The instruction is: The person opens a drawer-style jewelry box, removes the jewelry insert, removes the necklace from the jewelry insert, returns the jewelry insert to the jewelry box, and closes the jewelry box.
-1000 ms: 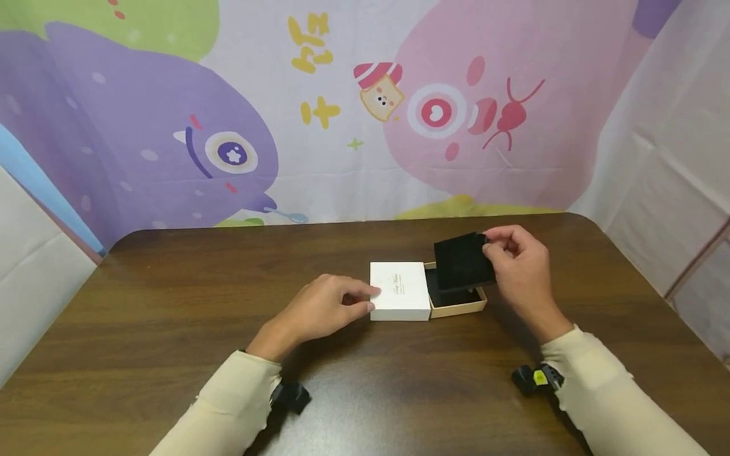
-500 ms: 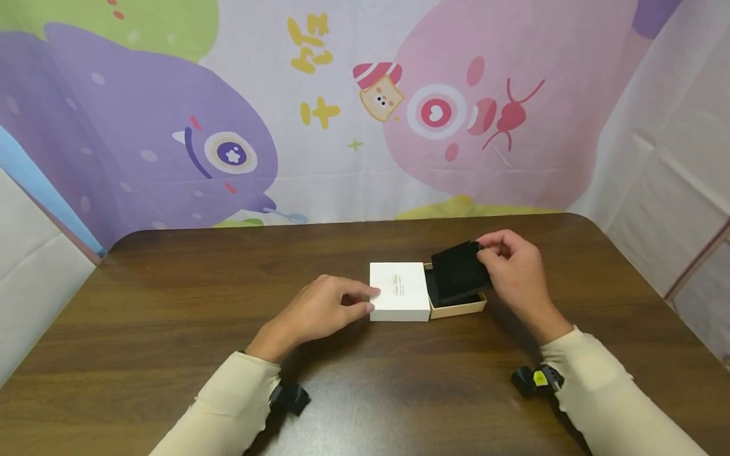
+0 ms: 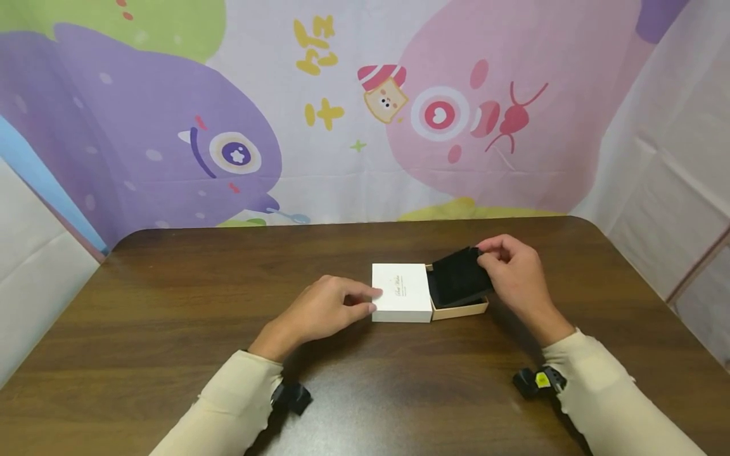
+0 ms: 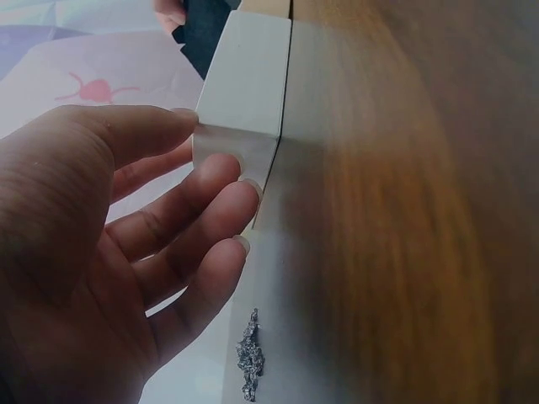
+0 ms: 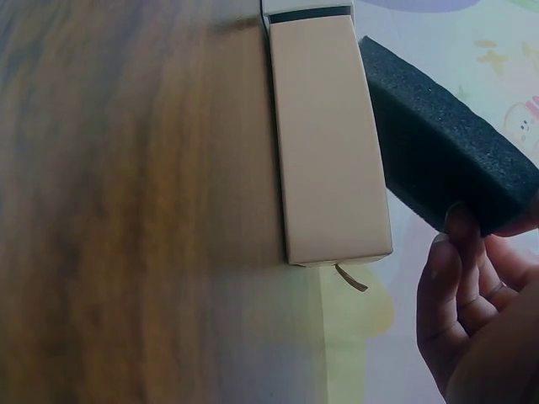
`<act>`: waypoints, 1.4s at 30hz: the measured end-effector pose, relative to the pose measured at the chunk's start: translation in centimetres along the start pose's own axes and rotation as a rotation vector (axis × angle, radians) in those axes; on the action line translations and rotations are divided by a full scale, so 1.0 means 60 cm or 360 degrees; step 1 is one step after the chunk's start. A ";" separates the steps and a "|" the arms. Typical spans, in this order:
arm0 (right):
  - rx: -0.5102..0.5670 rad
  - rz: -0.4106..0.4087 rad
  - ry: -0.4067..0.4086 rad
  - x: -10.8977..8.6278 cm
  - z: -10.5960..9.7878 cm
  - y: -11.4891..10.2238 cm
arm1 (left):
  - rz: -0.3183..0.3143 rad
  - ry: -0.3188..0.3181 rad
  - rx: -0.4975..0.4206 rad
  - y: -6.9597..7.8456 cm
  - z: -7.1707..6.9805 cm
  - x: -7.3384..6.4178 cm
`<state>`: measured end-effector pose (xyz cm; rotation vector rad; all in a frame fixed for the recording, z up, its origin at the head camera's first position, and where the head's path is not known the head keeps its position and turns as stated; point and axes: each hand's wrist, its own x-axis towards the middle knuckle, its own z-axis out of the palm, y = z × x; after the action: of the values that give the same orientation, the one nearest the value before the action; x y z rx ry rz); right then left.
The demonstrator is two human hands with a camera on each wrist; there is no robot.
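A white box sleeve with gold lettering lies on the table, and a tan drawer sticks out of its right end. My left hand holds the sleeve at its left end; in the left wrist view the thumb is on the edge and fingertips meet the end face. My right hand pinches a black foam pad by its upper right corner. The pad tilts over the drawer, its lower left side down at the opening and its right side raised. It hides most of the drawer's inside.
Both things rest on a brown wood-grain table. A cartoon-printed cloth hangs behind its far edge. A short ribbon tab pokes from the drawer's end. Each wrist wears a small black camera.
My right hand has lowered the foam pad down and slightly left, so it now lies closer over the drawer. The left hand has stayed at the sleeve. The head view has shifted slightly.
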<state>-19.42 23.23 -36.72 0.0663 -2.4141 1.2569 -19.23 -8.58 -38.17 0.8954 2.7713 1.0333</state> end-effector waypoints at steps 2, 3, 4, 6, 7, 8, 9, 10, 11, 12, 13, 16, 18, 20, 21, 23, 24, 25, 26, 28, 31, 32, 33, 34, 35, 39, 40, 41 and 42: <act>0.0000 0.0002 -0.0017 0.000 0.000 0.000 | -0.0005 -0.0001 -0.0004 -0.001 0.001 0.000; 0.0001 -0.0001 -0.0024 0.000 0.000 0.000 | -0.0006 -0.0002 -0.0006 -0.001 0.001 0.000; 0.0002 -0.0004 -0.0030 0.000 0.001 0.001 | -0.0008 -0.0003 -0.0010 -0.001 0.001 0.000; 0.0004 -0.0012 -0.0036 0.000 0.001 0.001 | -0.0013 -0.0006 -0.0016 -0.002 0.001 0.000; 0.0002 -0.0018 -0.0037 -0.001 0.002 0.001 | -0.0014 -0.0007 -0.0019 -0.002 0.001 0.000; 0.0001 -0.0024 -0.0038 -0.001 0.002 0.002 | -0.0015 -0.0008 -0.0021 -0.002 0.001 0.000; -0.0002 -0.0028 -0.0039 -0.001 0.002 0.002 | -0.0016 -0.0009 -0.0023 -0.002 0.001 0.000; -0.0008 -0.0035 -0.0041 -0.001 0.002 0.002 | -0.0016 -0.0009 -0.0023 -0.002 0.001 0.000; -0.0018 -0.0038 -0.0045 -0.001 0.003 0.002 | -0.0014 -0.0008 -0.0019 -0.002 0.001 0.000; -0.0025 -0.0045 -0.0055 -0.001 0.003 0.002 | -0.0014 -0.0007 -0.0018 -0.002 0.001 0.000; -0.0032 -0.0050 -0.0069 -0.001 0.003 0.003 | -0.0012 -0.0007 -0.0015 -0.001 0.001 0.000; -0.0055 -0.0063 -0.0138 -0.001 0.004 0.004 | -0.0009 -0.0004 -0.0004 0.000 0.001 0.001; -0.0062 -0.0072 -0.0186 -0.001 0.005 0.005 | -0.0011 -0.0005 -0.0003 0.000 0.001 0.001; -0.0074 -0.0078 -0.0226 -0.001 0.005 0.007 | -0.0015 -0.0007 0.0000 0.000 0.001 0.001; -0.0080 -0.0083 -0.0239 -0.001 0.005 0.007 | -0.0017 -0.0008 0.0001 0.000 0.001 0.001; -0.0086 -0.0084 -0.0260 0.000 0.006 0.008 | -0.0020 -0.0008 0.0002 0.000 0.000 0.000; -0.0091 -0.0085 -0.0269 0.000 0.006 0.009 | -0.0021 -0.0007 0.0004 0.001 0.000 0.000; -0.0094 -0.0085 -0.0277 0.000 0.006 0.009 | -0.0016 -0.0004 0.0003 0.001 0.000 0.000; -0.0099 -0.0085 -0.0282 0.001 0.007 0.010 | -0.0014 -0.0003 0.0005 0.001 0.000 0.000; -0.0108 -0.0085 -0.0290 0.001 0.007 0.010 | -0.0008 0.0000 0.0004 0.001 0.000 0.000; -0.0124 -0.0082 -0.0297 0.002 0.006 0.010 | -0.0002 0.0002 -0.0003 0.001 -0.001 0.000; -0.0128 -0.0081 -0.0299 0.002 0.006 0.009 | -0.0006 0.0000 0.0000 0.001 -0.002 0.000; -0.0130 -0.0079 -0.0301 0.002 0.006 0.009 | -0.0008 0.0000 -0.0001 0.001 -0.002 0.000; -0.0133 -0.0080 -0.0302 0.002 0.006 0.009 | -0.0010 0.0000 -0.0002 0.001 -0.002 0.000; -0.0138 -0.0080 -0.0302 0.002 0.006 0.009 | -0.0004 0.0004 -0.0004 0.001 -0.002 0.000; -0.0143 -0.0090 -0.0291 0.000 0.006 0.008 | -0.0007 0.0003 -0.0004 0.001 -0.002 0.001; -0.0145 -0.0095 -0.0288 0.000 0.006 0.008 | -0.0007 0.0002 -0.0005 0.001 -0.002 0.001; -0.0147 -0.0096 -0.0287 0.000 0.006 0.008 | -0.0005 0.0004 -0.0005 0.001 -0.002 0.001; -0.0148 -0.0099 -0.0285 0.000 0.007 0.009 | -0.0013 0.0000 -0.0004 0.001 -0.001 0.001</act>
<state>-19.66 23.21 -37.32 0.2340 -2.5975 1.1538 -19.28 -8.58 -38.07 0.8834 2.7705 1.0354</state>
